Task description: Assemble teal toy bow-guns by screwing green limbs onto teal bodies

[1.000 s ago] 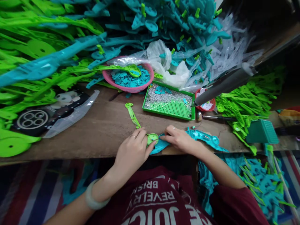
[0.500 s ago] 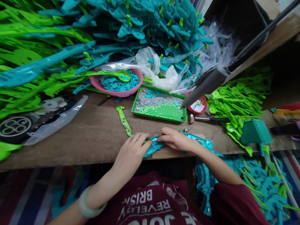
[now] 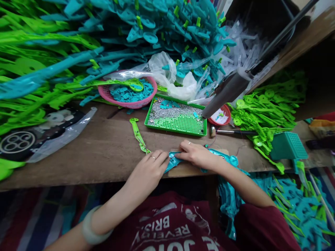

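A long teal plastic shell (image 3: 172, 161) lies hollow side up at the bench's front edge, small parts showing inside it. My left hand (image 3: 154, 163) is closed over its left end, fingertips bent onto the rim. From the right, my right hand (image 3: 196, 155) presses its pinched fingers onto the same shell and covers its middle. The shell's right end (image 3: 230, 159) shows past my right wrist, with thin wires and a small green piece (image 3: 206, 145) beside it. A lime green plastic arm-shaped part (image 3: 138, 136) lies just beyond my left hand.
Behind are a green tray (image 3: 175, 130) of tiny metal screws, a pink basket (image 3: 128, 104) of teal pieces and a red basket (image 3: 222, 122). A grey cylindrical tool (image 3: 227, 92) hangs at an angle over the tray. Teal parts (image 3: 157, 21) and green parts (image 3: 264, 108) are heaped around.
My left hand has shifted slightly right along the teal shell, and more of the green part's lower end shows. My right hand stays nearly in place. The camera view has moved a little.
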Demonstrator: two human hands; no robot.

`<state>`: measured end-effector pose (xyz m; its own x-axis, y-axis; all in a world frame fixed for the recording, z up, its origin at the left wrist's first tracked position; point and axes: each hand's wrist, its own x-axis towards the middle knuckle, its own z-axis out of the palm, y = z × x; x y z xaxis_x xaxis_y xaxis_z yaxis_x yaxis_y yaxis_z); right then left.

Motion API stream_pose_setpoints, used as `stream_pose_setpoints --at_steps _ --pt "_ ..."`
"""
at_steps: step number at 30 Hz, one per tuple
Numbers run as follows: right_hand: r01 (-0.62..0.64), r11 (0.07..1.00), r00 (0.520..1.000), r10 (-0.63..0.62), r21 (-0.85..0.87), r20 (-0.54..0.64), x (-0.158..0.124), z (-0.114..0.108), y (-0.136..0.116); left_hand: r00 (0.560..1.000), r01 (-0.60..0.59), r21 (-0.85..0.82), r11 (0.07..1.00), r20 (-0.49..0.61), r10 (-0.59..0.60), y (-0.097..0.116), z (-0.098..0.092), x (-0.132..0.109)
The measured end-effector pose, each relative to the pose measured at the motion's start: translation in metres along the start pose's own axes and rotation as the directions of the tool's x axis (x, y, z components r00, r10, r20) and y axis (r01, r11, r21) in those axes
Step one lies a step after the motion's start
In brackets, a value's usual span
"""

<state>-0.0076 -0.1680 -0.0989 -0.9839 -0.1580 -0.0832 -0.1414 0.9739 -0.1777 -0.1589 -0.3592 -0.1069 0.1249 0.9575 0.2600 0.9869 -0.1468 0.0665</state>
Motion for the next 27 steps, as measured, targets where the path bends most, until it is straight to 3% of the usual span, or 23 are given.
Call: stream_pose_setpoints --at_steps 4,12,15,19,22,27 --pt "-0.01 0.996 1.0 0.009 -0.09 -0.017 -0.022 0.001 0.003 0.999 -0.009 -0.013 1.0 0.042 0.01 0.001 -0.005 0.003" --pt "0.043 0.973 0.974 -0.091 -0.225 -0.207 -0.042 0.014 0.008 0.998 -0.055 0.01 0.998 0.036 0.054 -0.002 -0.003 0.005" --pt "0.077 0.952 0.966 -0.145 -0.296 -0.216 -0.041 0.009 0.004 0.997 -0.063 0.043 0.997 0.045 0.061 0.0 -0.003 0.009" --pt "0.072 0.948 0.98 -0.125 -0.309 -0.156 -0.042 0.008 0.004 0.994 -0.096 0.131 0.987 0.057 0.089 0.004 -0.003 0.018" --pt "0.058 0.959 0.986 -0.099 -0.276 -0.137 -0.046 0.011 0.008 0.985 -0.152 0.181 0.972 0.114 0.133 0.006 -0.002 0.023" --pt "0.075 0.957 0.967 -0.139 -0.279 -0.215 -0.048 0.013 0.01 0.961 -0.188 0.215 0.958 0.24 0.135 0.008 -0.001 0.028"
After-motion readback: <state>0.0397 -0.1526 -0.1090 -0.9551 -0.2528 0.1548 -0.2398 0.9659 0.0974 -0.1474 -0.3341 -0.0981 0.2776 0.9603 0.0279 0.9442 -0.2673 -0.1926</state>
